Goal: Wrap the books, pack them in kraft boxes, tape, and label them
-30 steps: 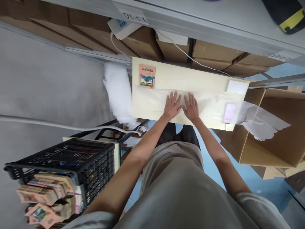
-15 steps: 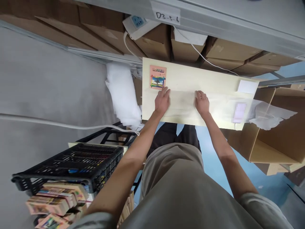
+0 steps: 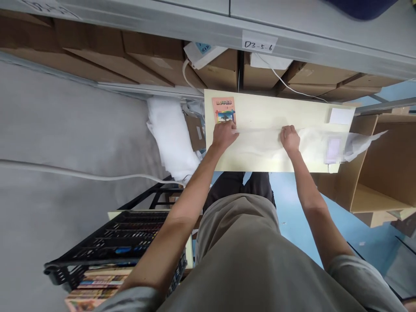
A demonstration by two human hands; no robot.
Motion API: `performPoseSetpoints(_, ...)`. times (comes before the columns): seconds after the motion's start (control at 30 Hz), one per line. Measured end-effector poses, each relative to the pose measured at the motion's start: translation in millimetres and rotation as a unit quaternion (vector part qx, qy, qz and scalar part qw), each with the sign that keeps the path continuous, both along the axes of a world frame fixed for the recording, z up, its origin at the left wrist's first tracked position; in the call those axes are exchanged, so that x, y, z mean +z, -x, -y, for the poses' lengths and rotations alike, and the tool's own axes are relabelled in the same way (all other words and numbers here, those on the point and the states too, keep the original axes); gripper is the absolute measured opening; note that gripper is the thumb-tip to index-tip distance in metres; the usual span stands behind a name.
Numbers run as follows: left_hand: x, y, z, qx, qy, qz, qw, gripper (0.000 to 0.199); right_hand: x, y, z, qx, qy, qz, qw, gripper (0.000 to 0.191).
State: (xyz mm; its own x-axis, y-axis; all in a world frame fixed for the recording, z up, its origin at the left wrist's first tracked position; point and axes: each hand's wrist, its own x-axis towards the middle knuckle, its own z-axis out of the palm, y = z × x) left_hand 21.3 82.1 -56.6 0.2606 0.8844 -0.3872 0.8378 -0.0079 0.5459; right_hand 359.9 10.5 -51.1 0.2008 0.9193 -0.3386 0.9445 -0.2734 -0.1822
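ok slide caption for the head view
Left hand and right hand hold a translucent sheet over a cream board, near a pink booklet.

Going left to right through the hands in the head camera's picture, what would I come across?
White bundle, left hand, right hand, open cardboard box. The pink booklet is left out, as the left hand overlaps it.

One left hand (image 3: 225,135), one right hand (image 3: 290,139), one translucent sheet (image 3: 258,141) running between them, one pink booklet (image 3: 224,104) right at the left, one open carton (image 3: 390,164) beyond the right, and there's one black crate (image 3: 143,227) back past the left!
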Motion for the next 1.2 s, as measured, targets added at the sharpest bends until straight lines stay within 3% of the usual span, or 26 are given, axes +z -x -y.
performPoseSetpoints(0.1, -3.5, 10, -11, 0.068, 0.020, 0.027, 0.997, 0.015, -4.9, 3, 0, -0.025, -0.053, -0.030, 0.998, 0.048)
performPoseSetpoints(0.2, -8.0, 28, -18, 0.111, 0.039, 0.008, 0.993, 0.018, -12.6, 26, 16, -0.018, -0.099, -0.010, 0.995, 0.065)
performPoseSetpoints(0.33, -8.8, 41, -12, 0.127, -0.038, -0.018, 0.991, 0.051, -27.8, 62, 45, 0.019, -0.042, 0.042, 0.998, 0.086)
performPoseSetpoints(0.4, -8.7, 31, 2, 0.061, -0.087, 0.005, 0.994, 0.063, -35.4, 70, 54, 0.029, -0.013, 0.055, 0.998, 0.088)
performPoseSetpoints(0.53, -16.6, -12, 47, -0.191, -0.061, 0.087, 0.976, 0.067, -44.0, 67, 60, 0.043, -0.002, 0.065, 0.997, 0.090)
performPoseSetpoints(0.63, -24.7, -34, 73, -0.201, -0.030, 0.063, 0.977, 0.072, -40.3, 63, 59, 0.042, -0.003, 0.057, 0.998, 0.089)
performPoseSetpoints(0.7, -24.8, -36, 78, -0.186, -0.017, 0.060, 0.981, 0.070, -31.0, 66, 56, 0.029, 0.001, 0.048, 0.998, 0.088)
performPoseSetpoints(0.8, -14.6, -23, 64, -0.132, -0.017, 0.084, 0.988, 0.058, -9.2, 88, 43, 0.000, 0.003, 0.031, 1.000, 0.084)
performPoseSetpoints(0.9, -2.8, -2, 31, 0.034, -0.053, 0.059, 0.996, 0.051, 10.9, 131, 16, 0.017, 0.004, -0.040, 0.999, 0.067)
performPoseSetpoints(1.0, -4.0, 16, -6, 0.182, -0.072, -0.010, 0.981, 0.046, 18.1, 182, -18, 0.101, 0.013, -0.139, 0.985, 0.053)
performPoseSetpoints(1.13, -26.3, 27, -44, 0.233, -0.031, -0.051, 0.971, 0.041, 14.0, 225, -44, 0.163, 0.037, -0.164, 0.972, 0.052)
performPoseSetpoints(1.2, -37.5, 29, -59, 0.199, -0.026, -0.028, 0.979, 0.043, 12.4, 231, -45, 0.170, 0.060, -0.160, 0.971, 0.053)
